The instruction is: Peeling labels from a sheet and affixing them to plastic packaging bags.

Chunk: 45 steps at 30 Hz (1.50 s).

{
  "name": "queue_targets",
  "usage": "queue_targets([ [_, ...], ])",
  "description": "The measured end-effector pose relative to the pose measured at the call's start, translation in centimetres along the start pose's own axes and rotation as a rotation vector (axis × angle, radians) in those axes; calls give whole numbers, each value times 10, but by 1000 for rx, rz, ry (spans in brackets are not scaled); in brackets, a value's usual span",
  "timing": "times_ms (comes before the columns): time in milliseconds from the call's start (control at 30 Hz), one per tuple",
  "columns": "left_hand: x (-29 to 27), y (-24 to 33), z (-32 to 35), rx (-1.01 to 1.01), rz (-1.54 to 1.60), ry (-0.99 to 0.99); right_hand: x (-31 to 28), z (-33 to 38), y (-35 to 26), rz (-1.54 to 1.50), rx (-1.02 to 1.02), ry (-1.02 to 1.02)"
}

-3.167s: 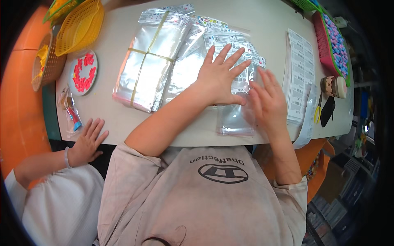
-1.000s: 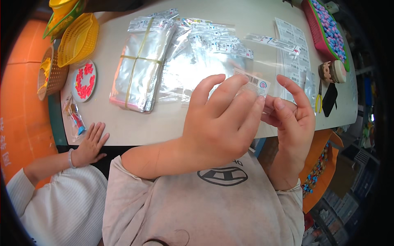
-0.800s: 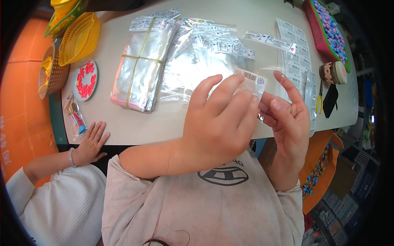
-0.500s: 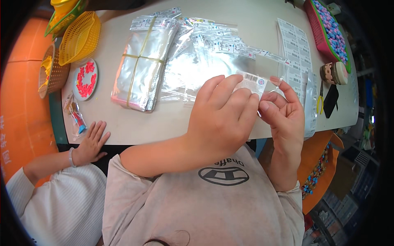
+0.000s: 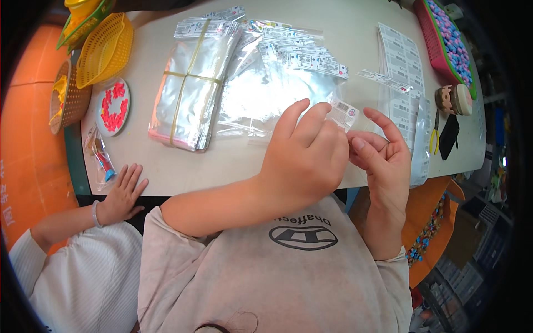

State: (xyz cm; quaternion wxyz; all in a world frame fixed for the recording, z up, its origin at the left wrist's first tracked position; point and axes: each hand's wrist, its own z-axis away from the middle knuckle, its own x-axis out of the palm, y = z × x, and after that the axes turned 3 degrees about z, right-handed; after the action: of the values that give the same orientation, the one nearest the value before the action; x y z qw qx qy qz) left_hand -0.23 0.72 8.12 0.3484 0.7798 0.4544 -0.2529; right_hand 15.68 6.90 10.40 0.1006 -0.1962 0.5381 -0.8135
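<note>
Both hands are up over the near edge of the pale surface [image 5: 166, 172], right of the middle, working on a clear plastic bag with a printed header strip [image 5: 383, 81]. Right hand [image 5: 383, 161] has thumb and a finger pinched together on the bag, forefinger sticking up free. Left hand [image 5: 308, 152] is bent right up beside it, fingers curled with their tips bunched; thumb's hidden, so can't tell what they're clamped on. A small white barcode label [image 5: 345, 112] pokes out just past its fingers.

Behind the left hand there's a fanned pile of similar clear bags [image 5: 255, 94], and left of that a thick bag stack tied with yellow bands [image 5: 191, 94]. White printed label sheets [image 5: 402, 58] lie toward the right edge. Someone else's hand [image 5: 122, 191] rests at the near left corner.
</note>
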Motion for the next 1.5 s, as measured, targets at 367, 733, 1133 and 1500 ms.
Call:
queue_targets([
  [367, 13, -7, -1, -6, 58, 105, -2, -4, 8, -30, 3, 21],
  [733, -4, -21, -4, -328, 538, -53, 1, -4, 9, -73, -13, 51],
  [1133, -31, -42, -48, -50, 499, -432, -10, -17, -21, 280, -148, -347],
  [1500, -3, -60, -7, -794, 1061, -373, 6, -22, -23, 1017, -965, 116],
])
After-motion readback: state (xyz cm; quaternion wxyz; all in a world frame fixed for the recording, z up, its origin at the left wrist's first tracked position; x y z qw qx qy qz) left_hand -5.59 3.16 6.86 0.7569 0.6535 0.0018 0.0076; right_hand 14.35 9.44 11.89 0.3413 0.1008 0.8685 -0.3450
